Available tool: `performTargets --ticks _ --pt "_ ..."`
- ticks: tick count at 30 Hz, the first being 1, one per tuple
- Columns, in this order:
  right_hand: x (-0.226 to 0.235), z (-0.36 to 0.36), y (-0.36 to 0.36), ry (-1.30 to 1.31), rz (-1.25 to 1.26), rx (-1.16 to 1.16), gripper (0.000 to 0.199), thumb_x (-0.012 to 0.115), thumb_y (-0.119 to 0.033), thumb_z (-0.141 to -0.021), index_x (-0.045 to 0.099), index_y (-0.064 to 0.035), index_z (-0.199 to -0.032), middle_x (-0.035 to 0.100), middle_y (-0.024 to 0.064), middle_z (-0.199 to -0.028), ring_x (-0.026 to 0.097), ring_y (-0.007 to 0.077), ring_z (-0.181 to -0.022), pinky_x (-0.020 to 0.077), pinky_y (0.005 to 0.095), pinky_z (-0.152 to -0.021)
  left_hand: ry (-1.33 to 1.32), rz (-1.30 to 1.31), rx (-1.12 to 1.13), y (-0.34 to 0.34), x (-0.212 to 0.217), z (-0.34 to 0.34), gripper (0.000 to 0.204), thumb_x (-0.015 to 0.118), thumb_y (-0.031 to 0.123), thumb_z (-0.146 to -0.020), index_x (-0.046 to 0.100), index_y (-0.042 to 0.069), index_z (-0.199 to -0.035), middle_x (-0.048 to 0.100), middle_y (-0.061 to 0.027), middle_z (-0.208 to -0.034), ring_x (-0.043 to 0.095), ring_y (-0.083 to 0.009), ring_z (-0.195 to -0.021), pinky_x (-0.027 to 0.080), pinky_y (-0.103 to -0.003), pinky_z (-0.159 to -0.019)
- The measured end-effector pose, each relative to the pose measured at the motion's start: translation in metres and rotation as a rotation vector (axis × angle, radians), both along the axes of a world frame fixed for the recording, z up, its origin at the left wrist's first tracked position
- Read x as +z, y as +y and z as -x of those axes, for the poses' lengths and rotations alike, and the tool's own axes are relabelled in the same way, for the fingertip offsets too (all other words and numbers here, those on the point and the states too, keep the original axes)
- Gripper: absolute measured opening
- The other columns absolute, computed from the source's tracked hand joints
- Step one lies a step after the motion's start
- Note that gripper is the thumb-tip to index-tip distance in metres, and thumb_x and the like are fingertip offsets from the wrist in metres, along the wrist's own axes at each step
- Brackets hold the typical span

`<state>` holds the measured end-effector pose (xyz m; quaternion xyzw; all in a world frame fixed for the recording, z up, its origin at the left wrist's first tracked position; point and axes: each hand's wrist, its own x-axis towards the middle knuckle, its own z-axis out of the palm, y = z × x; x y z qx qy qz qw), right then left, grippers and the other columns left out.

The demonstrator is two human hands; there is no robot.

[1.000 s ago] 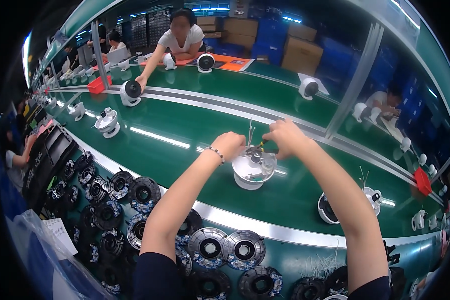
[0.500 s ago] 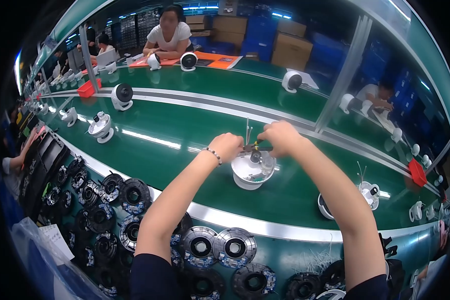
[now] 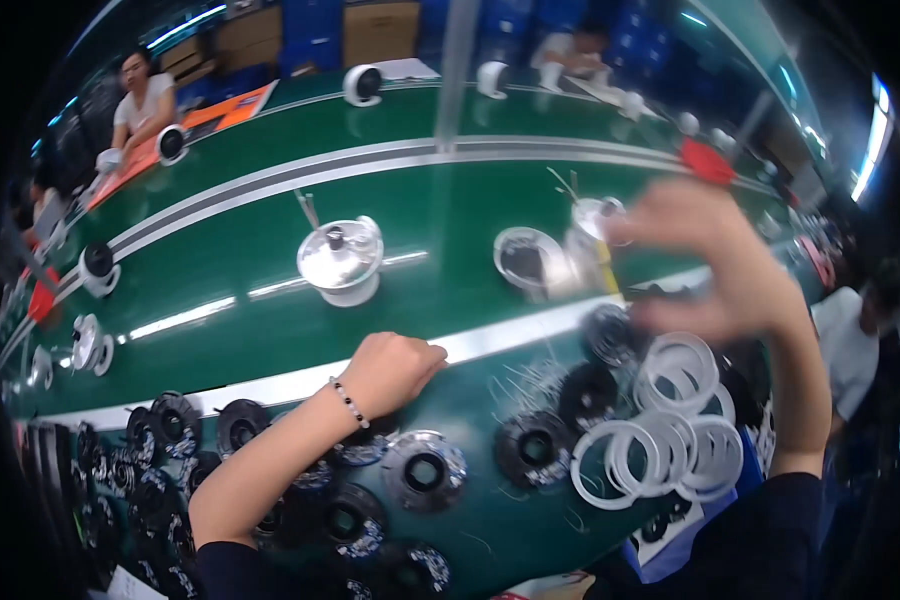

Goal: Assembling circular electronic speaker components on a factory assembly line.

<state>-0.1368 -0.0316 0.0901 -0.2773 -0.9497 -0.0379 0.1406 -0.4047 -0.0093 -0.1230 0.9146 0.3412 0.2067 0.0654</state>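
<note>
My left hand [image 3: 395, 370], with a beaded bracelet at the wrist, is closed just over the pale belt edge. Whatever its curled fingers hold, if anything, is hidden. Up and to the right, my right hand [image 3: 715, 260] is smeared by motion, its thumb and fingers curved apart. A blurred yellow strip [image 3: 608, 268] shows by its fingertips; I cannot tell whether the hand holds it. Beside that hand stand a white housing [image 3: 595, 215] with thin wires and a round white-rimmed, dark-faced part [image 3: 528, 260]. Another white bowl-shaped housing [image 3: 340, 285], wires sticking up, stands on the green belt.
Black round parts with circuit boards [image 3: 425, 475] lie along the near bench. Translucent white rings [image 3: 660, 455] are piled at right, near loose pale wires [image 3: 530, 385]. A metal post [image 3: 455, 80] rises beyond the belt. Other people sit across and at right.
My hands have parted from the bowl-shaped housing. The left has come back toward the near edge; the right has swung right to other white units. The view has turned right.
</note>
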Motion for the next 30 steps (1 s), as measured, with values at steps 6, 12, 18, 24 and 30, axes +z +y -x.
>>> performTargets --ticks 6,12,18,24,30 --pt "-0.119 -0.039 -0.172 -0.015 0.493 -0.152 0.056 0.071 -0.026 -0.059 0.058 -0.0112 -0.111 0.055 0.0069 -0.088 0.052 0.0227 -0.072 0.041 0.0333 -0.064 0.081 0.161 -0.08 0.003 -0.035 -0.024 0.029 0.057 0.029 -0.081 0.062 0.002 -0.092 0.061 -0.0163 -0.095 0.057 -0.033 -0.084 0.046 -0.039 -0.075" --pt "-0.245 -0.021 -0.244 0.376 0.401 -0.58 0.056 0.075 -0.022 -0.057 0.059 -0.0094 -0.109 0.057 0.0082 -0.093 0.054 0.0246 -0.079 0.0413 0.0342 -0.071 0.25 0.349 -0.063 -0.009 0.001 -0.026 0.036 0.067 0.025 -0.072 0.061 0.002 -0.098 0.055 -0.0162 -0.112 0.049 -0.0333 -0.108 0.04 -0.041 -0.091" --pt "-0.272 0.004 -0.218 0.31 0.455 -0.377 0.056 0.073 -0.027 -0.061 0.054 -0.0064 -0.11 0.05 0.0107 -0.111 0.045 0.0285 -0.106 0.0353 0.045 -0.093 0.373 0.367 0.017 -0.055 -0.003 0.002 0.039 0.07 0.023 -0.068 0.061 0.004 -0.1 0.05 -0.0136 -0.119 0.032 -0.0348 -0.125 0.021 -0.053 -0.103" --pt "-0.249 -0.029 -0.213 0.414 0.144 -0.326 0.037 0.072 -0.023 -0.063 0.06 -0.0071 -0.094 0.055 0.0048 -0.095 0.055 0.0206 -0.078 0.0444 0.0331 -0.069 0.201 0.313 0.007 -0.058 -0.01 -0.026 0.033 0.067 0.02 -0.071 0.06 0.002 -0.098 0.056 -0.0145 -0.11 0.046 -0.0332 -0.114 0.033 -0.044 -0.097" --pt "-0.248 -0.032 -0.205 0.097 0.236 -0.54 0.031 0.064 -0.014 -0.066 0.058 -0.0017 -0.093 0.052 0.0046 -0.081 0.055 0.0139 -0.053 0.0423 0.0252 -0.045 0.034 0.621 0.266 -0.039 -0.037 -0.093 0.042 0.072 0.025 -0.07 0.055 -0.001 -0.099 0.061 -0.0112 -0.076 0.06 -0.0212 -0.068 0.048 -0.031 -0.063"
